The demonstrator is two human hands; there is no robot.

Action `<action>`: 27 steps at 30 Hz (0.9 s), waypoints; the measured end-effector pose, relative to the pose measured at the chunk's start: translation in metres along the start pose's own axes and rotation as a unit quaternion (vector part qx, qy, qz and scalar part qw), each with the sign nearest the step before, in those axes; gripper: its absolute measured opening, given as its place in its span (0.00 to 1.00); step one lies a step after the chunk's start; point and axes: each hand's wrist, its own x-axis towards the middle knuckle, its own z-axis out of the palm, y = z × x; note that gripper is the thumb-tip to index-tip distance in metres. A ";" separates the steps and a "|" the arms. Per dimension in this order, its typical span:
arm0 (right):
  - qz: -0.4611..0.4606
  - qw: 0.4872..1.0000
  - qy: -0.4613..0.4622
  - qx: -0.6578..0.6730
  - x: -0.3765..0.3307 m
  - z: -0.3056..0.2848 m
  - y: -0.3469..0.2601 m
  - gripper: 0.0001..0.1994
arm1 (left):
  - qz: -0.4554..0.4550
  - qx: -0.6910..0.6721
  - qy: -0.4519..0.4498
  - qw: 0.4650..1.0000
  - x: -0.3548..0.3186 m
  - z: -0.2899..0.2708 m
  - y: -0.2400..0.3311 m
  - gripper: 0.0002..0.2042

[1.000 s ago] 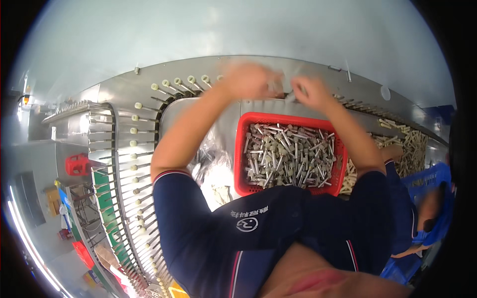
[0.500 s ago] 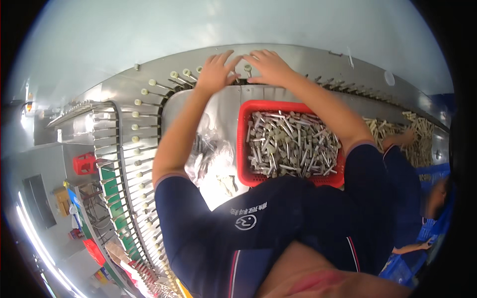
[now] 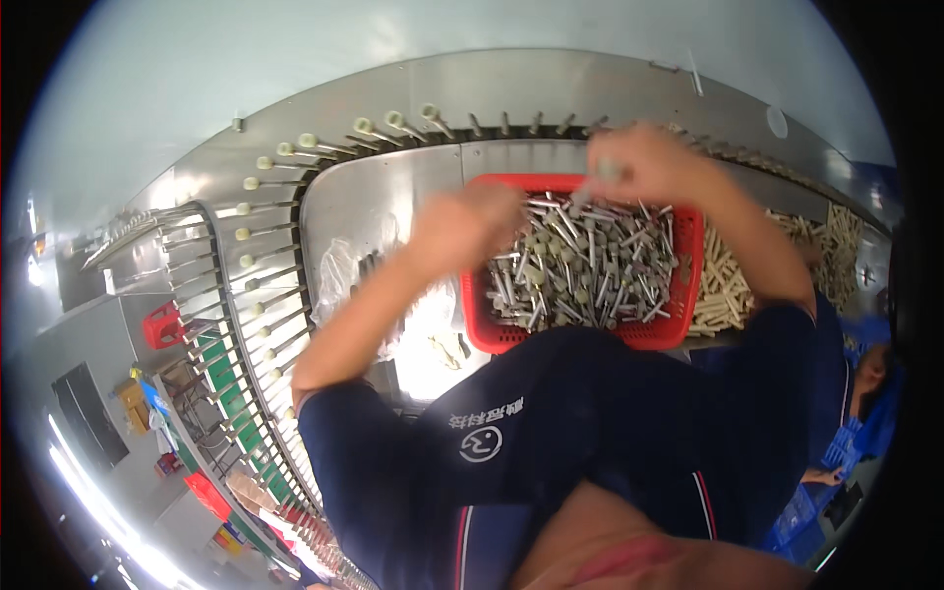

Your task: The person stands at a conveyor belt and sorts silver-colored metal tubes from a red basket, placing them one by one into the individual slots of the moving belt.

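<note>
A red plastic basket (image 3: 506,341) full of metal rods with pale rounded heads (image 3: 590,258) stands before my chest. My right hand (image 3: 644,165) is above its far right rim, closed on a rod with a pale head (image 3: 610,170) whose shaft slants down to the left. Over the left rim, my left hand (image 3: 464,228) reaches toward the rods. Motion smears its fingers, so any hold is hidden. Beyond the basket runs a curved track (image 3: 305,189). Headed rods (image 3: 431,116) stand along its left stretch, while bare pegs (image 3: 505,123) line the middle.
A clear plastic bag (image 3: 337,277) lies on the metal table left of the basket. Pale stick-like pieces (image 3: 726,285) are heaped on the right. Farther left are a second row of rods (image 3: 197,280), a green surface (image 3: 224,388) and a red stool (image 3: 162,324). Another person (image 3: 836,374) is at the right.
Both hands have come back from the track to the basket, the right one now with a rod. The view has shifted somewhat, and more bare pegs show beyond the basket.
</note>
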 end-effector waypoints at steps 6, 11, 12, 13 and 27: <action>-0.094 0.980 -0.019 -0.174 -0.001 0.097 0.068 0.32 | -0.125 0.150 -0.092 0.977 -0.045 0.097 -0.040 0.35; -0.186 0.938 0.248 -0.157 0.119 0.067 0.022 0.30 | -0.117 0.215 0.189 0.951 -0.005 0.003 -0.134 0.24; -0.185 0.931 0.254 -0.185 0.147 0.068 0.020 0.25 | -0.060 0.230 0.192 0.952 0.008 -0.002 -0.142 0.23; -0.177 0.925 0.260 -0.214 0.166 0.071 0.024 0.21 | 0.000 0.242 0.192 0.951 0.021 -0.003 -0.145 0.21; -0.039 0.976 0.209 -0.046 0.045 -0.035 -0.044 0.13 | 0.113 -0.065 0.134 0.982 -0.005 0.016 -0.021 0.07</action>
